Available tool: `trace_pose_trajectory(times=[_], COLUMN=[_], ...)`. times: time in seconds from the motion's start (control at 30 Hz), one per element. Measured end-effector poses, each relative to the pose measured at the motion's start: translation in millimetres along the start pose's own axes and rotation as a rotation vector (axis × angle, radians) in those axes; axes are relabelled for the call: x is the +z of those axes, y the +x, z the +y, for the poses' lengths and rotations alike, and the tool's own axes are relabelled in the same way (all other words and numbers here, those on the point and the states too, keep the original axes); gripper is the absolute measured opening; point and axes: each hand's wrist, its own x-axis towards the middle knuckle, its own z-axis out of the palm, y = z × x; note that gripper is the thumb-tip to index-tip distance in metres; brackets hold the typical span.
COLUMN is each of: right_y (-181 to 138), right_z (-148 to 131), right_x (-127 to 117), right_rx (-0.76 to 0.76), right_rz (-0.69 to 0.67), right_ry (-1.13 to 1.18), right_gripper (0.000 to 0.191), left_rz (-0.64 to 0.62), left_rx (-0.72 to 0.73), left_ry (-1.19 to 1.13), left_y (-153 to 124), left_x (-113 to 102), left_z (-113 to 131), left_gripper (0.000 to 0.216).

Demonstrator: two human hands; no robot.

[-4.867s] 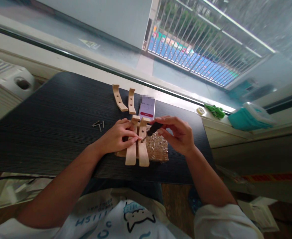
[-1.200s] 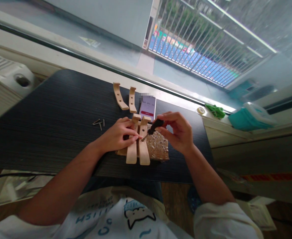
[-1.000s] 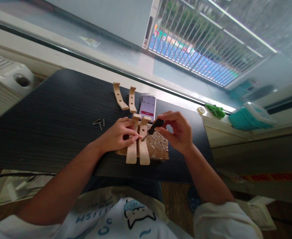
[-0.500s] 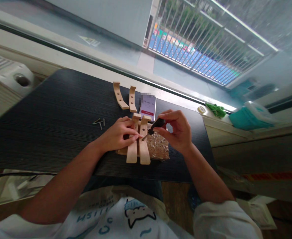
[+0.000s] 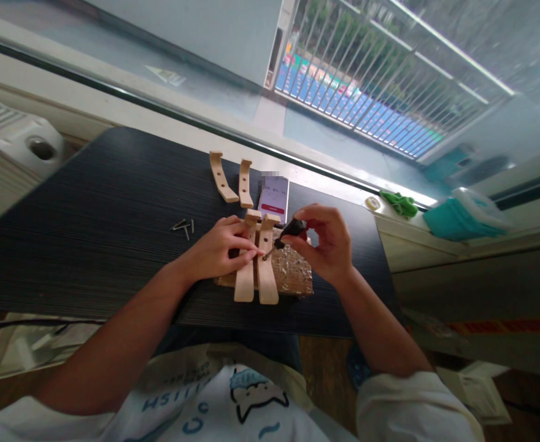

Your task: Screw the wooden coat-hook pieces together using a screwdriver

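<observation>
My right hand (image 5: 329, 242) is closed around the black handle of a screwdriver (image 5: 293, 228). The tool slants down to the left, its tip at the lower hole of the right wooden hook (image 5: 267, 288). Whether a screw sits in that hole is too small to tell. Beside it lies the left wooden hook (image 5: 244, 288), parallel and close. My left hand (image 5: 221, 248) grips this left piece, fingers over it, with fingertips reaching the screwdriver's tip. Both hooks rest on a brown block (image 5: 293, 267) covered in shiny clear wrap.
Two more curved wooden hooks, one at the left (image 5: 221, 178) and one at the right (image 5: 245, 184), lie farther back. A phone (image 5: 273, 199) stands behind the block. Several screws (image 5: 185, 227) lie left on the dark table (image 5: 90, 227). A green cloth (image 5: 399, 204) is on the windowsill.
My right hand has shifted very slightly around the screwdriver handle. My left hand and the wooden hooks stay where they were.
</observation>
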Motion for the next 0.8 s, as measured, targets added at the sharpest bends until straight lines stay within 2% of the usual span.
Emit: trace_pose_trajectory(times=[0.2,0.53,0.8], right_y=[0,-2,-7], right_z=[0,-3,-1], right_x=[-3,-12,-13], right_rx=[-0.037,-0.057,0.067], right_rz=[-0.025,-0.139,-0.196], right_ry=[0.009,0.101,0.242], right_gripper=[0.031,0.04,0.035], left_rz=[-0.012,0.011,0.006], left_rx=[-0.002,0.01,0.01], left_ry=[0.01,0.002,0.006], left_y=[0,0,0], left_x=[0,0,1], left_z=[0,1,-1], left_gripper=[0.027,0.027,0.026])
